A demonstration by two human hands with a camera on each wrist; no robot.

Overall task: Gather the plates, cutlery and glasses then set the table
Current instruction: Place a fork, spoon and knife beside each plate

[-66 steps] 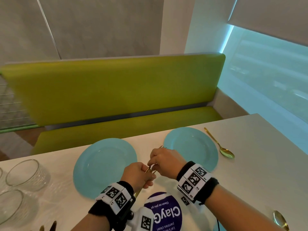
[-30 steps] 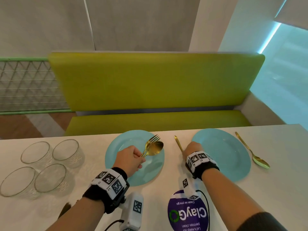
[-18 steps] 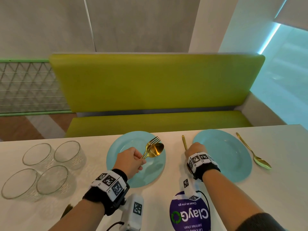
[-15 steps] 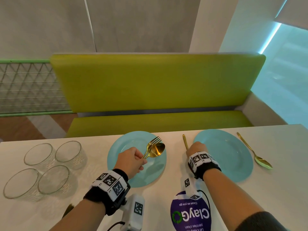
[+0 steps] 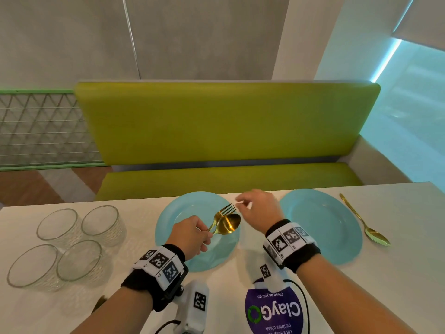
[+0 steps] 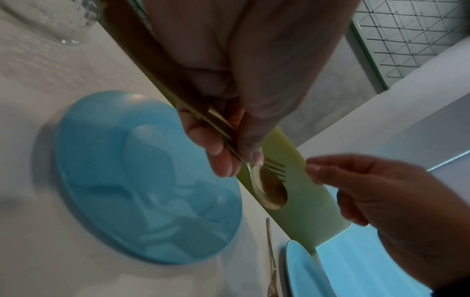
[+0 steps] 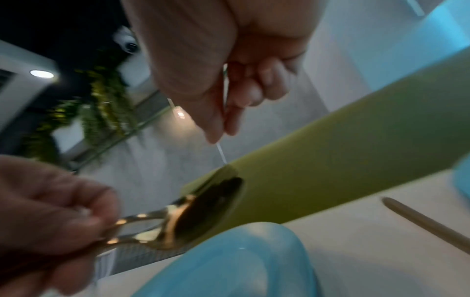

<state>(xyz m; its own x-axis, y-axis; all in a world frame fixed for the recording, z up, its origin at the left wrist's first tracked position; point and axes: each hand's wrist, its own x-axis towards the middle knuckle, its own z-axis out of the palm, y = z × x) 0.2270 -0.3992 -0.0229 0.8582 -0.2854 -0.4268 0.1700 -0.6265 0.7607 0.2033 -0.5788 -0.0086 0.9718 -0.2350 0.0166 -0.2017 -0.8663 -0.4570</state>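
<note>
Four clear round glasses (image 5: 69, 242) cluster at the white bench's (image 5: 409, 273) left end, parked for later; left hand (image 5: 190, 237) pinches a gold metal fork (image 5: 225, 210) and gold metal spoon (image 5: 228, 226) by their handles, fanned over the left round light-blue plate (image 5: 183, 213), likely so one can be picked off. Right hand (image 5: 258, 212) hovers just beside the fork tines, thumb and forefinger nearly together, holding nothing. Another gold fork (image 6: 271, 259) lies between the plates, by the right blue plate (image 5: 322, 225), a second gold spoon (image 5: 366, 225) on that plate's right: that setting looks done.
</note>
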